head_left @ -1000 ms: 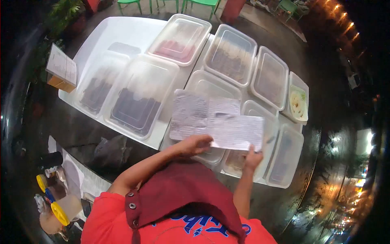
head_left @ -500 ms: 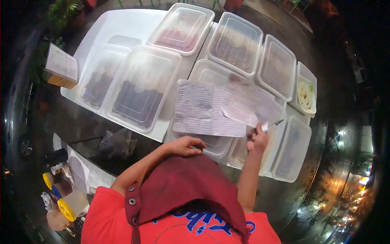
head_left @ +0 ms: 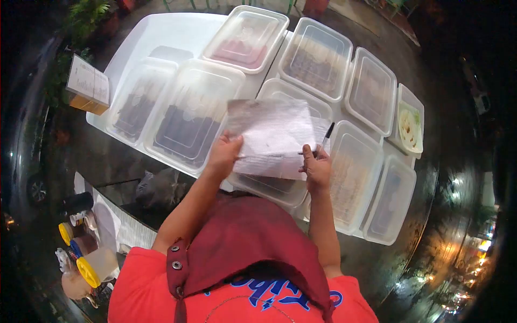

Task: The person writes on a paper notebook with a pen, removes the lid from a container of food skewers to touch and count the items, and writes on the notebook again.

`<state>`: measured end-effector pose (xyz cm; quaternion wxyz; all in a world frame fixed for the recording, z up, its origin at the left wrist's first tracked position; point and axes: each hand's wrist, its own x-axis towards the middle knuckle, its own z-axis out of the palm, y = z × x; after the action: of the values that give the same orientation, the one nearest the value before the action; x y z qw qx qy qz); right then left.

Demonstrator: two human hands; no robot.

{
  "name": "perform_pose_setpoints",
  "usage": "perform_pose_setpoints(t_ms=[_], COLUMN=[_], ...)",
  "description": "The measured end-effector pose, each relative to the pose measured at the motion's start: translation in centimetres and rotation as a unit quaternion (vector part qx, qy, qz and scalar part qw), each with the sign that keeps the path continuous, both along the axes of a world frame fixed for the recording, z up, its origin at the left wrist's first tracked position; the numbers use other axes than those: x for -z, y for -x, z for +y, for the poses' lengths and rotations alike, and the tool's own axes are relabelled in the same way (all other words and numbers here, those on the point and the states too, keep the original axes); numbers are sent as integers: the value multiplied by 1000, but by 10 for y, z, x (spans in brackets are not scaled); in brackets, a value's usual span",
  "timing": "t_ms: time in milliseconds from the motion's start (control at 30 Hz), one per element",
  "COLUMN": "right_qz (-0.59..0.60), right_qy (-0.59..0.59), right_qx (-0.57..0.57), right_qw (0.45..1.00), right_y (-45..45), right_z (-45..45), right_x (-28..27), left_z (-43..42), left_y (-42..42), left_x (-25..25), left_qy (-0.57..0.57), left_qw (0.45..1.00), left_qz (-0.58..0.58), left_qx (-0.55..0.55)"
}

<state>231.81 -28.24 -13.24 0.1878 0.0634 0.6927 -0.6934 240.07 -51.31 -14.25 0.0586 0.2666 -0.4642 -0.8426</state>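
Note:
My left hand [head_left: 226, 151] pinches the left edge of some paper sheets [head_left: 273, 126], which look lined and creased. On their right side my right hand [head_left: 316, 166] grips the sheets, with a pen [head_left: 328, 132] also held in it and pointing upward. The sheets are raised in front of me, over a lidded plastic container [head_left: 277, 188] and partly over another lidded container [head_left: 285, 89] behind it. Whatever is written on the top sheet is too faint to read.
Several clear lidded containers, one with dark contents [head_left: 186, 129] and one with reddish contents [head_left: 242, 46], stand on a white table [head_left: 177, 27]. An upright box [head_left: 86, 89] is at the left corner. Yellow-lidded jars [head_left: 97, 264] sit at lower left. Wet pavement surrounds everything.
My left hand has risen from near my chest and taken hold of the sheets' left edge. The fanned-out papers are now gathered together, and my right hand has moved left with the pen.

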Motion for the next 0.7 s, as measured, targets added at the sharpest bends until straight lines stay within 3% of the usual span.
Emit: perform_pose_setpoints(t_ms=[33, 100, 167, 200, 300, 400, 433, 467, 533, 567, 633, 700], right_qz=[43, 199, 305, 287, 239, 190, 164, 139, 164, 178, 166, 162], right_qy=[-7, -227, -407, -436, -483, -458, -449, -440, -410, -395, -392, -410], right_qx=[4, 10, 19, 31, 51, 49, 47, 44, 72, 86, 77, 62], right_qw=[999, 953, 861, 852, 841, 867, 877, 886, 894, 897, 902, 895], right_y=[3, 7, 10, 7, -1, 1, 1, 0, 3, 5, 8, 10], right_z=[1, 17, 36, 45, 58, 70, 70, 69, 75, 77, 78, 79], right_x=[3, 17, 32, 37, 37, 56, 48, 44, 45, 46, 40, 40], left_z=[-17, -66, -77, -79, -139, -166, -167, -156, -119, -99, -79, -43], left_y=[1, -13, -15, -18, -50, -68, -71, -69, -60, -56, -48, -45], left_x=[1, 30, 6, -15, 51, 75, 80, 70, 45, 20, 37, 50], left_qy=[134, 454, 381, 103, 182, 371, 361, 492, 710, 717, 766, 666], left_qw=[990, 891, 913, 959, 953, 901, 907, 828, 605, 627, 620, 741], left_qz=[-41, 14, -11, -134, -56, -122, -116, -167, -255, -186, -29, 73], left_qx=[7, -17, -145, -226, -234, -188, -183, -213, -253, -240, -168, 47])
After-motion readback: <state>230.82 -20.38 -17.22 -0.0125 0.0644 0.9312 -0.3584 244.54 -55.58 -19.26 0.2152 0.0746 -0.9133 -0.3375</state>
